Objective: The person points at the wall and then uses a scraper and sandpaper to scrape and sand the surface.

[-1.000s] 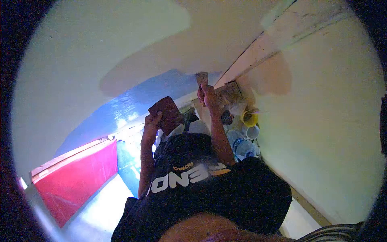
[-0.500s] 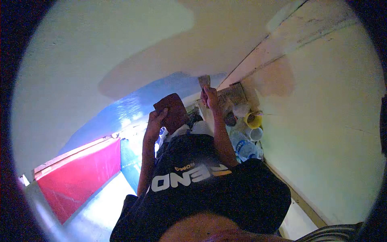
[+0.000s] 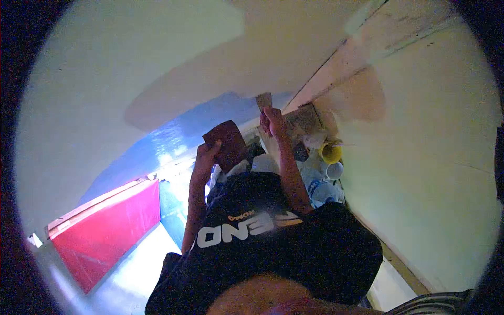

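Observation:
My left hand (image 3: 208, 155) is closed on the left edge of a dark reddish-brown rectangular piece (image 3: 229, 144), its thumb lying over the face. To the right, my right hand (image 3: 272, 122) grips a scraper-like tool (image 3: 264, 100) by its lower part, with the flat pale-brown blade pointing up. The blade is close to the wall (image 3: 199, 73); whether it touches cannot be made out. The two hands are apart, both in front of the dark printed shirt.
Right of my right arm stand a yellow container (image 3: 330, 153), a whitish cup (image 3: 334, 170) and a clear plastic bottle (image 3: 321, 191). A red panel (image 3: 110, 233) is at the lower left. Another wall (image 3: 420, 157) rises on the right.
The blade and my right hand are slightly higher in the view. My left hand with the brown piece appears a little further right. The whole view has shifted slightly.

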Action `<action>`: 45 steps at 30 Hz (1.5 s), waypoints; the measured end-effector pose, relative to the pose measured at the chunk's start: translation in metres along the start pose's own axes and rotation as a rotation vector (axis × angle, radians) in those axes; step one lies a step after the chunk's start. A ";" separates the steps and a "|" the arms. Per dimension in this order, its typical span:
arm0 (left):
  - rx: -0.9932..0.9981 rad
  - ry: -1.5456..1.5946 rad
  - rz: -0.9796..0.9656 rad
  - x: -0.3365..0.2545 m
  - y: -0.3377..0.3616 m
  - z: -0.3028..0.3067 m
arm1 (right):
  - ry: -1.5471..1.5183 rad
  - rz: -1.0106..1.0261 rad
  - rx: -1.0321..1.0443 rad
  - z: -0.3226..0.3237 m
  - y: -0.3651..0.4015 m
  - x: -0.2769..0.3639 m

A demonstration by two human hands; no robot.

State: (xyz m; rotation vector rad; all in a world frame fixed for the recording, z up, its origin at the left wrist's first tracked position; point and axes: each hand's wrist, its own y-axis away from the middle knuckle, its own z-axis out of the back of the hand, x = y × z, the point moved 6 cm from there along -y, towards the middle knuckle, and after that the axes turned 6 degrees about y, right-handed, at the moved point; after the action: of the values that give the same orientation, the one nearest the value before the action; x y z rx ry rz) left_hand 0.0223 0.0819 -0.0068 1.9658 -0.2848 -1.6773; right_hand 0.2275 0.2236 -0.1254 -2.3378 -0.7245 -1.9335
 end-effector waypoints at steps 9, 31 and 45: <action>-0.004 0.085 0.010 0.003 -0.014 -0.002 | -0.062 -0.069 0.047 -0.003 0.004 -0.009; 0.012 0.142 0.020 0.019 -0.020 0.005 | -0.083 -0.098 0.000 -0.009 0.008 -0.014; -0.026 0.058 0.034 0.014 -0.011 0.011 | 0.074 -0.073 -0.026 -0.009 0.015 0.001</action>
State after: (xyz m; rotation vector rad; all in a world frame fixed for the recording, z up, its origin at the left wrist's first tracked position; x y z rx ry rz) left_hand 0.0128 0.0815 -0.0254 1.9754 -0.2715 -1.5927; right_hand 0.2244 0.2079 -0.1184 -2.2709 -0.7941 -2.0587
